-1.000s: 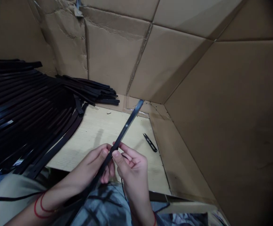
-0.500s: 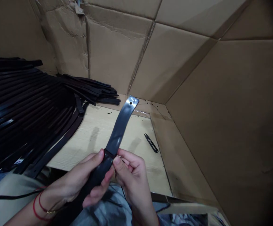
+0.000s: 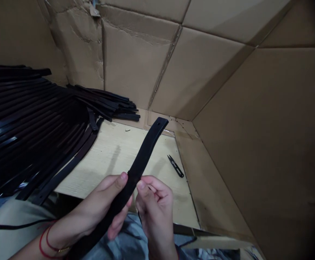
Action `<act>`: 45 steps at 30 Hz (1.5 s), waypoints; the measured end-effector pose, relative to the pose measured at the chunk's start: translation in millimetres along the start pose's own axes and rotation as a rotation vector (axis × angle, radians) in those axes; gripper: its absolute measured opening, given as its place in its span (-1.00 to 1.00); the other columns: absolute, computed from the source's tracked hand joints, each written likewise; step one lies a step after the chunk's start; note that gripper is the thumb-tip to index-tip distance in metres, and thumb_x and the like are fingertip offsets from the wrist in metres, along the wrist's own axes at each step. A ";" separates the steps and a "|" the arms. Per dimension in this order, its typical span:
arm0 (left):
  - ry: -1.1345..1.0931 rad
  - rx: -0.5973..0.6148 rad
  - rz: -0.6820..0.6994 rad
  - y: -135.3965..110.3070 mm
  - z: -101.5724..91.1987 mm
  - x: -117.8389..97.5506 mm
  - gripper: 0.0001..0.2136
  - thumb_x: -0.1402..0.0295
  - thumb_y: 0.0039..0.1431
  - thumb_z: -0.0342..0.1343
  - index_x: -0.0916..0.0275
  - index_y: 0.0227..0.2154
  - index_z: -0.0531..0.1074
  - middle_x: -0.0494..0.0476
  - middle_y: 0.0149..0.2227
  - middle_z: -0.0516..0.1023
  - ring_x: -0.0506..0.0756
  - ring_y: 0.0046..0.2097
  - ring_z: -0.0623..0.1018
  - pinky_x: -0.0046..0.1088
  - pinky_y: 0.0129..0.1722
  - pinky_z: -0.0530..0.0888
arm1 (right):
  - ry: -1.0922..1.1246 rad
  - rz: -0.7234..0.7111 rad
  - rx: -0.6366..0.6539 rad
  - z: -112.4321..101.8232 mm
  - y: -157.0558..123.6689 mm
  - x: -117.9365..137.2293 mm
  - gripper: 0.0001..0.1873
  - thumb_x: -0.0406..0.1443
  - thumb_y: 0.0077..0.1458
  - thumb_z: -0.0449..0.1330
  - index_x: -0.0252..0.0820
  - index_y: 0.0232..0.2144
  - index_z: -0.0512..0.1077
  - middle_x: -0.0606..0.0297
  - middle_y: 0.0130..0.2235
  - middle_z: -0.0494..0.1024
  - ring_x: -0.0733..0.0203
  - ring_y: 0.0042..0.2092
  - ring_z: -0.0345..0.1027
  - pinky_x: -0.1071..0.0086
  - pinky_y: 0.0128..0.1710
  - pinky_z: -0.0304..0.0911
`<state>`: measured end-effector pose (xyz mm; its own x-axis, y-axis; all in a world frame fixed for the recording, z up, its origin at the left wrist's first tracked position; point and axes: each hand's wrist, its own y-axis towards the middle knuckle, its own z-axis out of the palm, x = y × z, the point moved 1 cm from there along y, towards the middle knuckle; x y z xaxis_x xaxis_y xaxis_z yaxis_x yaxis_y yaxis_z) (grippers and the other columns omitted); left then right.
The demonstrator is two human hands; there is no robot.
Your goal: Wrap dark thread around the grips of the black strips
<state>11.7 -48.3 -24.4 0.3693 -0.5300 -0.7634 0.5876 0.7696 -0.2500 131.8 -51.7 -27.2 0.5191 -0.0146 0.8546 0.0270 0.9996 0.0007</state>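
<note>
A long black strap (image 3: 148, 146) with a small hole near its squared far end slants up from my lap over the table. Its matte face is toward me. My left hand (image 3: 105, 202) is wrapped round it, thumb on the near edge and fingers beneath. My right hand (image 3: 156, 202) pinches the strap's right edge between thumb and forefinger, just opposite the left thumb. Black thread snips (image 3: 175, 166) lie on the pale board to the right of both hands.
Many dark straps (image 3: 32, 122) are piled at the left, with a smaller bunch (image 3: 105, 103) behind. The pale wooden board (image 3: 97, 159) forms the work surface. Tall cardboard walls (image 3: 135, 61) enclose the back and right. A black cord (image 3: 18, 226) crosses at lower left.
The strap's shiny grey face showed before; now its matte black face does. Its far end sits slightly lower and further right. Both hands have shifted a little to the right.
</note>
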 end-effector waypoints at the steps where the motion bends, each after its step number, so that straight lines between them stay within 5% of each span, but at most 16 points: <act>1: -0.016 0.039 -0.018 -0.1 -1.3 -0.2 -0.52 -0.11 0.19 -0.04 0.26 -0.52 0.31 -0.07 -0.82 0.27 -0.07 -0.82 0.22 -0.64 -0.81 0.17 | 0.024 0.037 0.014 1.6 -0.3 1.6 -0.72 -0.15 -0.06 0.42 -0.23 -0.41 0.51 0.62 -0.72 0.07 0.56 -0.69 -0.29 0.61 -0.73 -0.27; 6: -0.040 0.221 -0.130 1.1 -4.7 -4.1 -0.50 -0.12 0.21 -0.11 0.24 -0.54 0.30 -0.12 -0.83 0.19 -0.09 -0.83 0.13 -0.64 -0.85 0.09 | 0.042 0.146 0.037 3.2 0.4 7.1 -0.62 -0.17 -0.13 0.45 -0.30 -0.29 0.55 0.61 -0.72 0.14 0.57 -0.70 -0.26 0.62 -0.73 -0.25; 11: 0.305 -0.126 0.189 -0.5 1.5 -6.2 -0.55 -0.12 0.17 -0.02 0.23 -0.33 0.37 0.01 -0.61 0.46 -0.01 -0.61 0.43 -0.56 -0.60 0.38 | 0.007 0.046 -0.059 2.8 2.5 -2.1 -0.70 -0.17 -0.02 0.39 -0.31 -0.35 0.50 0.57 -0.76 0.21 0.50 -0.75 -0.04 0.59 -0.77 -0.03; 14: 0.529 -0.344 0.351 -3.0 3.6 -2.9 -0.69 0.03 0.21 0.06 0.20 -0.32 0.37 -0.01 -0.55 0.47 -0.01 -0.52 0.46 -0.57 -0.51 0.40 | 0.001 0.012 -0.078 8.1 0.3 -8.4 -0.73 -0.19 0.01 0.38 -0.28 -0.34 0.47 0.52 -0.74 0.32 0.42 -0.74 0.11 0.53 -0.74 0.17; 16: 0.600 -0.375 0.382 -4.1 3.6 -0.5 -0.71 0.08 0.27 0.00 0.20 -0.41 0.34 -0.03 -0.58 0.43 -0.03 -0.55 0.43 -0.59 -0.55 0.37 | 0.017 -0.005 -0.080 11.8 -2.0 -10.5 -0.74 -0.21 0.00 0.38 -0.26 -0.36 0.44 0.48 -0.71 0.38 0.39 -0.72 0.18 0.50 -0.72 0.25; 21: 0.419 -0.262 0.341 -6.3 -0.1 -0.6 -0.66 0.06 0.27 -0.02 0.23 -0.44 0.32 -0.06 -0.67 0.38 -0.06 -0.67 0.37 -0.62 -0.68 0.29 | 0.071 0.041 0.032 9.5 -2.6 -8.8 -0.72 -0.16 0.03 0.35 -0.24 -0.29 0.47 0.48 -0.73 0.35 0.43 -0.75 0.08 0.55 -0.75 0.11; 24: 0.161 -0.064 0.171 -4.3 -6.5 -2.6 -0.64 0.01 0.26 -0.05 0.24 -0.37 0.33 -0.07 -0.73 0.35 -0.06 -0.76 0.29 -0.63 -0.77 0.21 | 0.048 0.147 0.116 2.7 1.4 -3.7 -0.58 -0.14 -0.10 0.43 -0.29 -0.22 0.55 0.44 -0.67 0.36 0.53 -0.70 -0.09 0.62 -0.74 -0.18; 28: 0.019 0.201 -0.089 1.6 -12.5 -3.7 -0.56 -0.08 0.23 -0.10 0.25 -0.41 0.33 -0.09 -0.78 0.26 -0.08 -0.81 0.15 -0.62 -0.84 0.10 | -0.050 0.143 0.184 2.5 5.3 5.0 -0.57 -0.15 -0.12 0.44 -0.29 -0.21 0.59 0.47 -0.68 0.28 0.53 -0.67 -0.18 0.58 -0.71 -0.22; 32: 0.313 -0.071 0.155 6.3 -9.0 -1.9 -0.58 -0.07 0.19 0.02 0.26 -0.31 0.36 0.00 -0.54 0.41 -0.06 -0.54 0.38 -0.62 -0.55 0.32 | -0.166 0.017 -0.009 8.8 6.1 11.0 -0.67 -0.17 -0.04 0.39 -0.29 -0.27 0.58 0.52 -0.70 0.21 0.49 -0.69 -0.10 0.57 -0.73 -0.08; 35: 0.408 -0.208 0.291 6.3 -1.3 0.3 -0.62 -0.03 0.15 0.10 0.26 -0.36 0.35 -0.05 -0.52 0.31 -0.08 -0.48 0.27 -0.63 -0.52 0.23 | -0.205 0.015 -0.078 10.3 4.7 12.3 -0.67 -0.18 -0.08 0.41 -0.30 -0.29 0.58 0.54 -0.69 0.16 0.49 -0.66 -0.11 0.58 -0.71 -0.06; 41: 0.162 -0.043 0.112 -2.6 1.2 -5.8 -0.53 -0.12 0.10 0.08 0.28 -0.47 0.29 -0.10 -0.60 0.20 -0.14 -0.62 0.14 -0.65 -0.66 0.07 | -0.180 -0.012 -0.082 3.6 -1.5 9.9 -0.71 -0.17 -0.05 0.40 -0.25 -0.31 0.57 0.49 -0.69 0.29 0.51 -0.68 -0.10 0.58 -0.71 -0.06; 45: -0.086 0.289 -0.140 -1.7 -14.0 -1.2 -0.54 -0.12 0.20 -0.07 0.24 -0.45 0.28 -0.10 -0.70 0.23 -0.12 -0.76 0.12 -0.64 -0.78 0.06 | -0.103 0.095 0.114 -3.0 0.0 6.2 -0.62 -0.09 -0.05 0.39 -0.24 -0.25 0.57 0.41 -0.68 0.38 0.53 -0.70 -0.14 0.59 -0.72 -0.20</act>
<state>0.2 -44.0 -31.4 0.3231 -0.6609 -0.6773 0.8122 0.5611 -0.1601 137.6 -51.9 -23.5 0.4246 0.0767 0.9021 -0.1184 0.9926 -0.0287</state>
